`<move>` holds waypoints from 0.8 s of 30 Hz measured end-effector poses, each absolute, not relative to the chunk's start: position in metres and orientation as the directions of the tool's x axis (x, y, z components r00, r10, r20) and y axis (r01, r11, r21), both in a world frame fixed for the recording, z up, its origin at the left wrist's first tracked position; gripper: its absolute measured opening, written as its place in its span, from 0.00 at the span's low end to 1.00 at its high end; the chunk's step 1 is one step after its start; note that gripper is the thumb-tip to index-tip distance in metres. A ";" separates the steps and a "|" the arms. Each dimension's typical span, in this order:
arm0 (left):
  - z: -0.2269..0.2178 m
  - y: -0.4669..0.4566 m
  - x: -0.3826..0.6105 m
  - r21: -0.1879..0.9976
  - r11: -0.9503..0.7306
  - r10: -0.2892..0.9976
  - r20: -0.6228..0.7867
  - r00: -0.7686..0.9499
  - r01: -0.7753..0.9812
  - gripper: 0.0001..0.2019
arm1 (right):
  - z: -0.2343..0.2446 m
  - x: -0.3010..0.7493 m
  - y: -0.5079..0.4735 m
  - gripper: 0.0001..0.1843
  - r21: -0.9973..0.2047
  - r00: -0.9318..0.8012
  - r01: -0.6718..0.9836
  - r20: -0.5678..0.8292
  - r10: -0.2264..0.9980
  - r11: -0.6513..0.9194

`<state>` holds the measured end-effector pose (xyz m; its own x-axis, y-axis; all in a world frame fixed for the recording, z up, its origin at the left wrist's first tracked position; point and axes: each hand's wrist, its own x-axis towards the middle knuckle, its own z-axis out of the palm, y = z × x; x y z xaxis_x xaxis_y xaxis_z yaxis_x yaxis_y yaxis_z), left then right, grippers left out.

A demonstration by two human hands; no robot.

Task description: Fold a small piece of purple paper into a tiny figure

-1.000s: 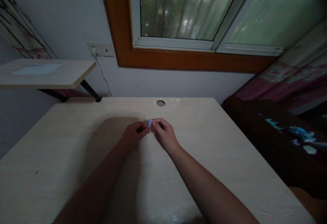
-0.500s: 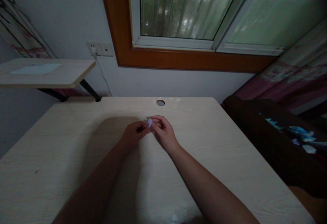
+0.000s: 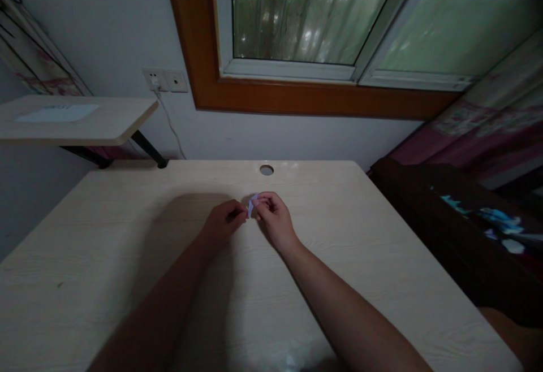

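Both of my hands meet over the middle of a pale wooden desk (image 3: 127,259). Between their fingertips is a small, pale lilac folded piece of paper (image 3: 251,206). My left hand (image 3: 223,224) is curled, with its thumb and fingers pinching the paper's left side. My right hand (image 3: 274,219) is also curled and pinches the paper from the right. Most of the paper is hidden by my fingers. Both forearms stretch across the desk toward me.
A round cable hole (image 3: 266,169) sits near the desk's far edge. A smaller side table (image 3: 106,123) with a sheet of paper (image 3: 57,113) stands at the back left. A wall socket (image 3: 165,81) and a window are behind. A dark bed frame (image 3: 445,230) borders the desk's right side.
The paper has turned slightly between my fingertips and now shows a narrower edge. My hands have stayed in the same place on the desk.
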<state>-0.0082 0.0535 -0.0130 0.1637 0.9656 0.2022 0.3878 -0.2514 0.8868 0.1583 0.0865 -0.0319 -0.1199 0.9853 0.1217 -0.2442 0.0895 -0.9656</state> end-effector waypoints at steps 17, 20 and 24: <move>-0.021 0.058 -0.009 0.849 -0.358 0.932 0.348 0.097 0.388 0.05 | -0.039 0.160 0.087 0.14 -0.983 -0.140 -0.129 0.146 0.979 0.129; -0.023 0.059 -0.009 0.830 -0.375 0.924 0.368 0.101 0.412 0.05 | -0.039 0.160 0.086 0.14 -0.982 -0.138 -0.140 0.142 0.980 0.123; -0.026 0.060 -0.008 0.793 -0.406 0.910 0.396 0.121 0.455 0.05 | -0.038 0.159 0.086 0.15 -0.983 -0.140 -0.144 0.135 0.981 0.114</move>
